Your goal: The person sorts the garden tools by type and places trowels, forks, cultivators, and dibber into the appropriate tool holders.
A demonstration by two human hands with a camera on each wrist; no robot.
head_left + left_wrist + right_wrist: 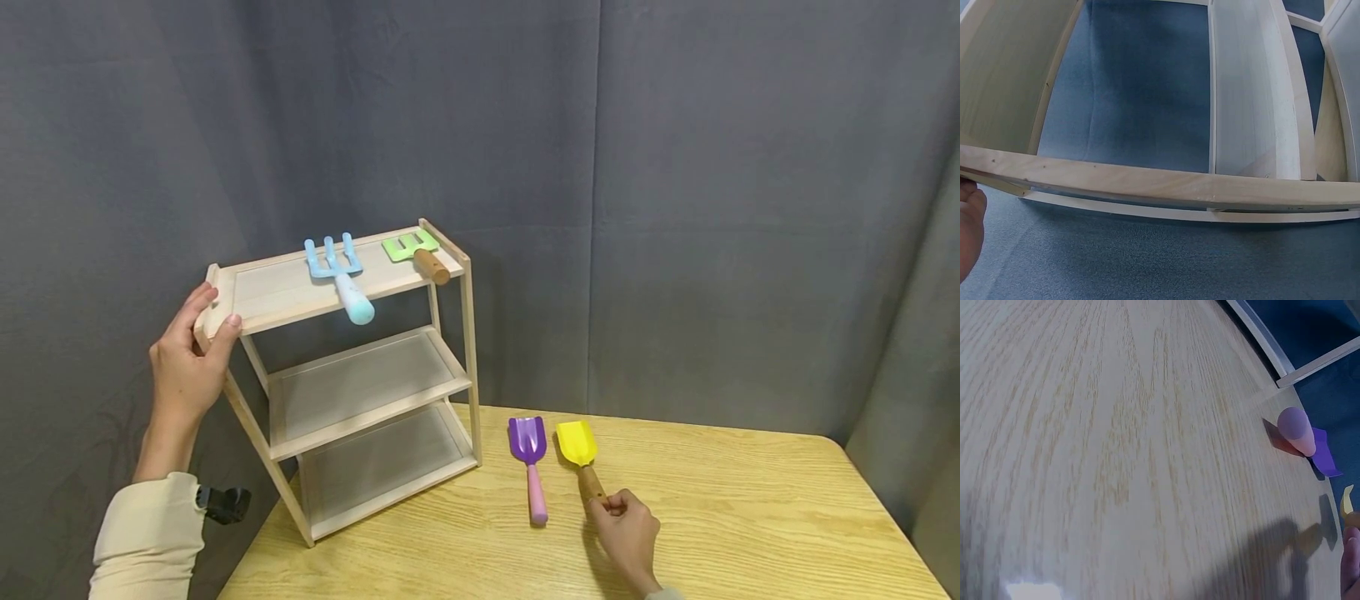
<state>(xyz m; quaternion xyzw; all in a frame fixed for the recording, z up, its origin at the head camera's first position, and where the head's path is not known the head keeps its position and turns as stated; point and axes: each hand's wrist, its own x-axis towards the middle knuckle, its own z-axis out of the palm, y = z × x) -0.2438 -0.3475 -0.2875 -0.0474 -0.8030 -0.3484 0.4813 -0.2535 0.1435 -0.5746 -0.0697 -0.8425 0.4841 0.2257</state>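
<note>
My left hand (183, 358) grips the top left corner of a pale wooden three-tier shelf (352, 302), thumb over the front edge. Part of that hand shows beside the shelf frame (1147, 181) in the left wrist view. With my right hand (628, 533) I pinch the brown handle of a toy shovel with a yellow blade (577, 442). Its shadow falls on the table, to its left. Just left of it lies a purple shovel (528, 440) with a pink handle. On the top tier rest a blue fork (334, 265) and a green fork (409, 247) with a brown handle.
The shelf stands at the left of a light wood table (750, 500), its front feet near the table's left edge. A grey curtain (712, 208) hangs behind the table and along its right side. The two lower tiers (367, 387) are bare.
</note>
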